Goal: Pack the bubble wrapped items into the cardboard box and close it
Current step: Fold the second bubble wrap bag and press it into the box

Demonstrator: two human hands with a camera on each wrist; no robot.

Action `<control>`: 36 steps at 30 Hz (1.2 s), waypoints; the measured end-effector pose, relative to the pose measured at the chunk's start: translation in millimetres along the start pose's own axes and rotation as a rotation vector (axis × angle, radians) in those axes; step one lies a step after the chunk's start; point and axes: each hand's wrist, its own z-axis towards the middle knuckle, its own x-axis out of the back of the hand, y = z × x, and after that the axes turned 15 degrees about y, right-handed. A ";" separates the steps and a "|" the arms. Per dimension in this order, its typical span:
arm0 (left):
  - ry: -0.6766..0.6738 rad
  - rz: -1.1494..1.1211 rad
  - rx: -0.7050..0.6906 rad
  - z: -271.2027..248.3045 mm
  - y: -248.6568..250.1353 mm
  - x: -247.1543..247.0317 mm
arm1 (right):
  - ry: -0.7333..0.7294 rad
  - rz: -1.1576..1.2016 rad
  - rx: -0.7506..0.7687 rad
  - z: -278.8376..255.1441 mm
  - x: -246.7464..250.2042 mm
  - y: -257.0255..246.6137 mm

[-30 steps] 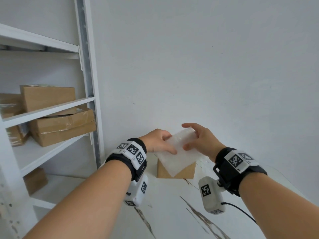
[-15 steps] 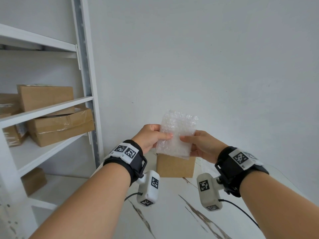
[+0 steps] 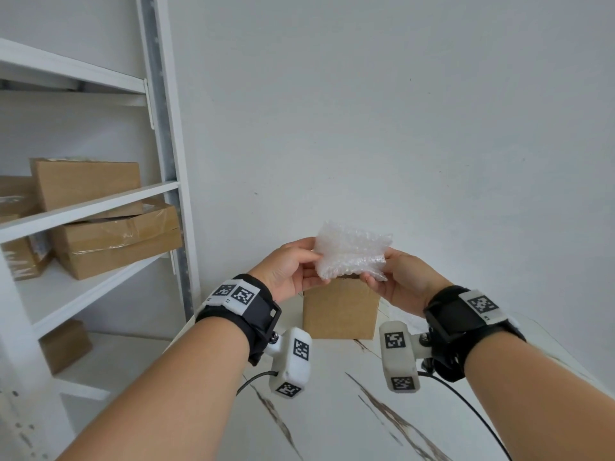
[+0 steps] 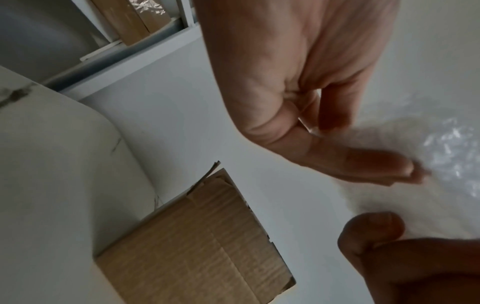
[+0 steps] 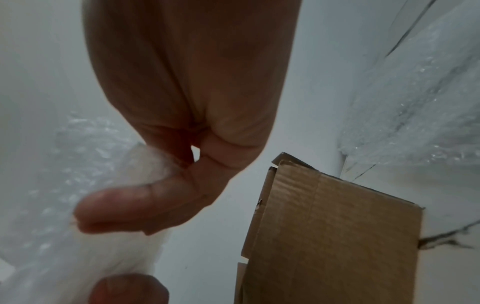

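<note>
Bundle held over box, not yet packed.

Shelf stands at 9 o'clock, bare wall at 12; marbled surface lies open toward 6, and loose wrap lies on it near the box in the right wrist view. Box stands on the surface directly under the hands, flaps hidden. Bundle is aloft, just above the box mouth. Left hand and right hand each pinch one end, fingers grasping. Judgement: lower it straight down, level, ends tucked clear of the box edges, releasing both together.
</note>
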 end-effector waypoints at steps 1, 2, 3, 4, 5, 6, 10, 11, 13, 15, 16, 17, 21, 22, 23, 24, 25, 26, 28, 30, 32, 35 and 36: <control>-0.011 0.005 0.012 -0.2 0.4 0.0 | 0.019 0.000 -0.001 -0.8 -0.1 -0.5; -0.018 0.012 0.026 -0.1 0.7 0.1 | 0.036 -0.009 0.002 0.1 0.7 -0.2; -0.019 0.019 0.048 0.7 0.9 0.4 | 0.056 -0.017 0.006 0.0 0.9 0.3; -0.019 0.030 0.075 1.3 1.5 0.1 | 0.074 -0.025 0.016 -0.7 0.5 0.6; -0.013 0.048 0.102 2.0 2.3 -0.4 | 0.098 -0.032 0.030 -1.2 -0.4 0.8; -0.013 0.082 0.121 2.2 3.4 -1.5 | 0.114 -0.044 0.042 -0.3 -0.8 1.4; -0.035 0.309 0.087 3.2 4.2 -7.1 | 0.154 -0.198 0.046 1.8 -5.6 -1.8; -0.034 0.326 0.064 4.3 3.7 -7.2 | 0.154 -0.246 0.054 1.8 -7.5 -2.9; -0.021 0.306 0.023 7.4 2.7 -5.4 | 0.127 -0.287 0.092 3.4 -9.9 -1.8; 0.008 0.267 -0.017 8.8 2.4 -4.4 | 0.097 -0.219 0.131 6.4 -8.8 1.8; 0.027 0.255 -0.038 10.3 1.9 -4.3 | 0.100 -0.150 0.129 8.4 -7.9 3.1; 0.049 0.249 -0.061 11.2 1.5 -4.8 | 0.111 -0.086 0.120 9.5 -7.7 3.5; 0.132 0.251 -0.149 18.4 -0.8 -7.2 | 0.136 -0.131 0.068 10.6 -11.4 3.9; 0.141 0.260 -0.162 20.6 -1.3 -7.9 | 0.157 -0.153 0.079 12.6 -11.7 4.3; 0.150 0.268 -0.169 22.8 -1.2 -8.8 | 0.180 -0.149 0.098 15.3 -11.9 4.3; 0.158 0.275 -0.172 25.3 0.2 -9.7 | 0.202 -0.123 0.121 18.9 -11.5 3.7; 0.169 0.283 -0.175 28.2 2.7 -10.3 | 0.219 -0.093 0.141 21.3 -11.3 2.4; 0.188 0.299 -0.178 32.1 5.6 -9.7 | 0.238 -0.068 0.157 24.2 -10.5 0.7; 0.266 0.367 -0.211 42.0 12.5 -6.0 | 0.286 -0.022 0.183 30.4 -7.5 -4.6; 0.390 0.504 -0.299 53.3 16.1 1.8 | 0.350 -0.004 0.215 38.0 -3.3 -9.8; 0.444 0.696 -0.358 66.8 12.0 11.7 | 0.415 -0.029 0.255 46.7 0.5 -13.7; 0.355 0.916 -0.280 83.7 -3.2 20.1 | 0.482 -0.069 0.298 57.9 4.7 -13.8; 0.328 0.968 -0.240 88.1 -8.1 21.6 | 0.494 -0.085 0.304 60.3 5.8 -12.6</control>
